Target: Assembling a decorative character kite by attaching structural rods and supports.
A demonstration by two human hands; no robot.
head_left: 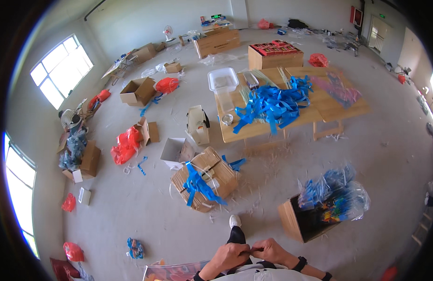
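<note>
My left hand [232, 256] and my right hand [271, 251] meet in front of my body at the lower edge, fingers curled and pinched together. Whatever lies between their fingertips is too small or hidden to make out. Beside my left forearm a clear, colourfully printed plastic sheet or bag [176, 271] shows in part. To the right of my hands stands an open cardboard box [291, 220] with clear-wrapped blue and multicoloured items [336, 196] in it. Ahead is a strapped cardboard bundle [221, 175] with blue ribbons [197, 185] draped over it.
A wooden table [235, 133] farther off bears a heap of blue ribbons [275, 105], a clear plastic tub [223, 79] and thin sticks. Several cardboard boxes [137, 91] and red plastic bags [127, 145] stand on the left floor. Another person [71, 119] is near the left window.
</note>
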